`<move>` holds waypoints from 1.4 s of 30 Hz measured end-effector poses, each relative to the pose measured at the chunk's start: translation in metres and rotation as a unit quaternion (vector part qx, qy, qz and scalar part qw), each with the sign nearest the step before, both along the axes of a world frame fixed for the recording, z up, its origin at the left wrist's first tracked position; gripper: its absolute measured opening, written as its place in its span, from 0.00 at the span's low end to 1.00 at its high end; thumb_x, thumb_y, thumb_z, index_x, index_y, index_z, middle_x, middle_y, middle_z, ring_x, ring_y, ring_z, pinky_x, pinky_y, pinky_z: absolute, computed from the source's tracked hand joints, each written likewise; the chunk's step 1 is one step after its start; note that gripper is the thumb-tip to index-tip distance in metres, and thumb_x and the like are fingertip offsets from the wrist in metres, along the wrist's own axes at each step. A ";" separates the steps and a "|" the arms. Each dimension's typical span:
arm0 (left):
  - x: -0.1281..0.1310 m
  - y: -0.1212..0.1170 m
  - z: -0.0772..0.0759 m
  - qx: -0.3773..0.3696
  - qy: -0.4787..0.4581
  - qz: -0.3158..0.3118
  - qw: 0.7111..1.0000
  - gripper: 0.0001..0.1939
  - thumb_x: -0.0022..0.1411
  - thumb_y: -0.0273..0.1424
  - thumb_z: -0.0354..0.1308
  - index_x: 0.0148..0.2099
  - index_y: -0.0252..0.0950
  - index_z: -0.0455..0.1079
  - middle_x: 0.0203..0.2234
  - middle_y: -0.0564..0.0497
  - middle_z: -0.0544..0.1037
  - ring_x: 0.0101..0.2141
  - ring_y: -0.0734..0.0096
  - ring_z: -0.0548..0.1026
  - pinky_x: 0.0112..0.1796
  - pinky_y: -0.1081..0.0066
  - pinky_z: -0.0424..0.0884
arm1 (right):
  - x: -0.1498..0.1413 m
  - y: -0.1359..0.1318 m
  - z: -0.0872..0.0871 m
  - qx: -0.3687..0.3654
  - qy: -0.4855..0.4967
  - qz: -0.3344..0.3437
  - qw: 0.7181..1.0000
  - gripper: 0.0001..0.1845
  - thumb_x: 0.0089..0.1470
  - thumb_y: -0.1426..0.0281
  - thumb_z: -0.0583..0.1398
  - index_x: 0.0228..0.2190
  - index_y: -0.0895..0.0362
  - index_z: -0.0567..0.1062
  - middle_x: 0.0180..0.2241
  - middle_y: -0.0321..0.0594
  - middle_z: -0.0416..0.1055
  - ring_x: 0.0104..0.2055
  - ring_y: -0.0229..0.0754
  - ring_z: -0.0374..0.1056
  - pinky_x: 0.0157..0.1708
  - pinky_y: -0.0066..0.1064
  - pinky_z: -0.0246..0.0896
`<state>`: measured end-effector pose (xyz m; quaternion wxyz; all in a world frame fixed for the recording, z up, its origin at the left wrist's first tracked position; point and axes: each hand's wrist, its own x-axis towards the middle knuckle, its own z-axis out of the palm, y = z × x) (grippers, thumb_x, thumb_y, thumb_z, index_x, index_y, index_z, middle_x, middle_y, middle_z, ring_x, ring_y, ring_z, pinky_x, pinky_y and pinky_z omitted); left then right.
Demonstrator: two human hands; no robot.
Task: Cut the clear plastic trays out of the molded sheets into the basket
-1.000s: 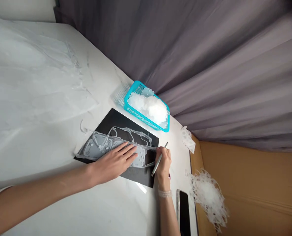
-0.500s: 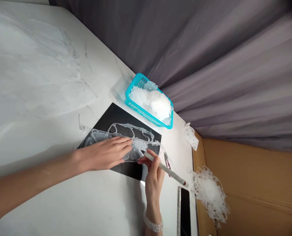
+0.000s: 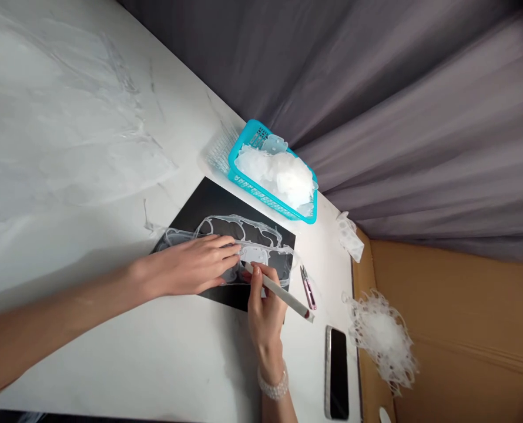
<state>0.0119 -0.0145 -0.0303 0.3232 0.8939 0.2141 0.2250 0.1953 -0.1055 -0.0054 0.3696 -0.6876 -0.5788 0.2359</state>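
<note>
Head view: at the centre of the frame, a translucent plastic sheet with moulded outlines and looping edge strips (image 3: 255, 254) lies across a black rectangular mat (image 3: 220, 197), on a white marbled tabletop (image 3: 177, 352). The left hand (image 3: 204, 261) rests over the sheet's left part, palm down, fingers loosely together and thumb apart, pinching nothing visible. Just beside it, the right hand (image 3: 265, 299) pinches a slim pale-grey pen-like tool (image 3: 285, 295) between thumb and fingers, its dark tip at the sheet near the left fingertips.

With the tip that close, a slip along the smooth plastic could, I judge, jab a left finger or scratch the sheet. Light or uneven pressure from the left hand might let the sheet skid, and the thin loops above could snag on a finger and tear.

Pink-handled snips (image 3: 307, 288) lie right of the mat, points towards the top of the frame; a sleeve brushing them might shift them. Above the mat, a turquoise plastic basket (image 3: 261, 195) is heaped with white translucent pieces (image 3: 290, 176), which a knock could spill.
</note>
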 end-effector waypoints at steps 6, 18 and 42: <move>0.000 0.000 -0.001 -0.008 -0.026 0.016 1.000 0.15 0.66 0.34 0.56 0.53 0.40 0.70 0.57 0.43 0.73 0.60 0.52 0.64 0.59 0.57 0.56 | -0.003 0.004 -0.001 0.007 -0.052 0.019 0.998 0.11 0.67 0.66 0.51 0.40 0.55 0.72 0.34 0.41 0.75 0.32 0.42 0.72 0.34 0.33 0.66; 0.003 -0.003 -0.001 -0.031 -0.028 0.031 0.999 0.17 0.66 0.36 0.53 0.55 0.38 0.71 0.56 0.40 0.74 0.59 0.47 0.66 0.59 0.52 0.56 | -0.015 -0.024 0.011 0.021 -0.193 0.089 0.977 0.11 0.65 0.75 0.51 0.40 0.53 0.72 0.33 0.41 0.72 0.34 0.44 0.69 0.33 0.35 0.64; 0.002 -0.007 -0.020 0.228 0.111 0.007 0.967 0.25 0.72 0.34 0.44 0.65 0.29 0.64 0.64 0.38 0.65 0.64 0.51 0.63 0.64 0.50 0.54 | 0.011 0.010 -0.004 0.014 -0.051 0.039 0.998 0.17 0.66 0.72 0.51 0.51 0.54 0.75 0.48 0.46 0.78 0.48 0.46 0.75 0.49 0.41 0.72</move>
